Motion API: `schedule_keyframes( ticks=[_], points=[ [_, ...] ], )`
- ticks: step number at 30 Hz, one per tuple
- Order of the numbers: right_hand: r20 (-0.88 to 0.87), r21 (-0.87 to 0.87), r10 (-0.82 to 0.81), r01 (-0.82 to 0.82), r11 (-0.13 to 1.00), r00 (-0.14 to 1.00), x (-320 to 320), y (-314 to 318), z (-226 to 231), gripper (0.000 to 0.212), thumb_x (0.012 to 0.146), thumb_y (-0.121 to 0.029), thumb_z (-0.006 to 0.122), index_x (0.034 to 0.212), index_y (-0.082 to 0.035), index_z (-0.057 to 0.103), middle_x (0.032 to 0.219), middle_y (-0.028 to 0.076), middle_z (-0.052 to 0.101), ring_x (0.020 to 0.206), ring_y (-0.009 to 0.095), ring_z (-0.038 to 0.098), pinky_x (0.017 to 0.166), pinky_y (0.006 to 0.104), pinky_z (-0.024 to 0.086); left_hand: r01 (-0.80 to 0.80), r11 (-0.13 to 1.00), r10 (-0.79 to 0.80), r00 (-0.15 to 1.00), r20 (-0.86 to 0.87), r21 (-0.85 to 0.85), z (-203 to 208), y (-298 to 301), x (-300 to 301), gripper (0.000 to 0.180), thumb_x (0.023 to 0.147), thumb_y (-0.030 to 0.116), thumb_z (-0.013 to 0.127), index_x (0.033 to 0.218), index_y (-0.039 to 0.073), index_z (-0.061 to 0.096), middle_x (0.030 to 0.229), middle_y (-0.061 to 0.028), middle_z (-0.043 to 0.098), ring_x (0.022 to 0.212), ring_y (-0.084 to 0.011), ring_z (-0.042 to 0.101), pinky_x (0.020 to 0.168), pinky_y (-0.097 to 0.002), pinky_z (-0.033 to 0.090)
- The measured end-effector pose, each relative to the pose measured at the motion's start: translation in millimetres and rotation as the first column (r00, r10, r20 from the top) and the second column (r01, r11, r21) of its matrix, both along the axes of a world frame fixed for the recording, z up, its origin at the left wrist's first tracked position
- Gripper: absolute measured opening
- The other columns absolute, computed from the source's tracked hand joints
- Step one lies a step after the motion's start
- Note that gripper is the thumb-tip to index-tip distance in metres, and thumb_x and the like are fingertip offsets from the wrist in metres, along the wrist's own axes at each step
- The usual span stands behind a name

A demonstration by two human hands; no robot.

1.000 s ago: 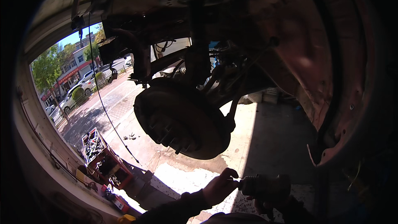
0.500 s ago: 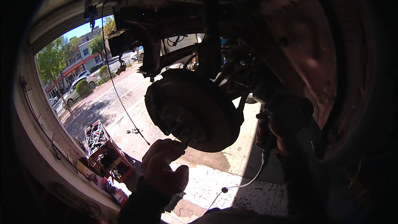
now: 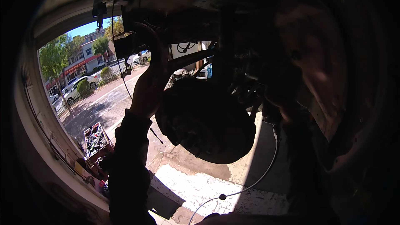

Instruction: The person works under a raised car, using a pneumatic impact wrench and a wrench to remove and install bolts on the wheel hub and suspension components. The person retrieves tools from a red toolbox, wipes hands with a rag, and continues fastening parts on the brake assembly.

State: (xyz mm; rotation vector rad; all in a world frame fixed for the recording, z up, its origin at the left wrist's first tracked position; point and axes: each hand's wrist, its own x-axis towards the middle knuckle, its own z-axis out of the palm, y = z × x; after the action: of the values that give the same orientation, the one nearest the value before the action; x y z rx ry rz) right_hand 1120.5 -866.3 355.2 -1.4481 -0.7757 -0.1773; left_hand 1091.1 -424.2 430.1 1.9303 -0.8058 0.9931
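Note:
A dark brake disc with a protruding hub hangs in the middle, mostly in shadow. My left hand is raised at the disc's upper left, beside the dark suspension parts; its fingers merge into the shadow. To the right of the disc, my right hand grips an impact wrench with a grey air hose running down from its handle. The wrench's front end is lost among dark parts behind the disc.
A reddish wheel-arch panel curves along the right. A thin black cable dangles at the left. Below it stands a red box of metal parts. Outside the doorway are a paved yard and parked cars.
My left hand has moved up from below the disc's hub to its upper left. My right hand stays at the right with the wrench. The view has shifted slightly.

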Motion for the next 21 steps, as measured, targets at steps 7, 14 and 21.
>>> schedule_keyframes(
  ticks=[7, 14, 21],
  points=[
    [-0.251, 0.366, 0.557, -0.455, 0.812, 0.791, 6.8, 7.2, -16.1, 0.042, 0.113, -0.044, 0.060, 0.124, -0.005, 0.070, 0.082, 0.006, 0.072, 0.061, 0.018, 0.068, 0.052, 0.0321, 0.055, -0.284, 0.837, 0.041, 0.885, 0.464, 0.467, 33.0, -21.4, 103.4, 0.038, 0.101, 0.001, 0.070, 0.138, 0.004, 0.066, 0.130, -0.0143, 0.070, 0.116, -0.0297, 0.071, 0.095, -0.0380, 0.061],
    [-0.150, 0.162, 0.421, -0.398, 0.903, 0.895, 9.6, -4.4, -4.3, 0.042, 0.113, -0.043, 0.059, 0.123, -0.003, 0.070, 0.083, 0.008, 0.073, 0.059, 0.018, 0.069, 0.052, 0.0330, 0.057, -0.068, 0.973, 0.098, 0.987, -0.129, 0.218, 34.2, -31.3, 81.8, 0.032, 0.104, 0.011, 0.071, 0.136, 0.005, 0.069, 0.130, -0.0116, 0.073, 0.115, -0.0260, 0.073, 0.096, -0.0370, 0.061],
    [0.098, -0.054, 0.113, -0.108, 0.993, 0.989, -2.3, -8.0, 19.0, 0.040, 0.113, -0.040, 0.061, 0.121, -0.003, 0.071, 0.084, 0.008, 0.074, 0.061, 0.018, 0.070, 0.053, 0.0333, 0.058, -0.115, 0.684, -0.182, 0.930, 0.320, 0.721, 106.3, -106.0, 65.5, 0.047, 0.091, 0.043, 0.080, 0.124, 0.009, 0.081, 0.107, -0.0263, 0.076, 0.106, -0.0421, 0.075, 0.091, -0.0547, 0.059]
  ],
)
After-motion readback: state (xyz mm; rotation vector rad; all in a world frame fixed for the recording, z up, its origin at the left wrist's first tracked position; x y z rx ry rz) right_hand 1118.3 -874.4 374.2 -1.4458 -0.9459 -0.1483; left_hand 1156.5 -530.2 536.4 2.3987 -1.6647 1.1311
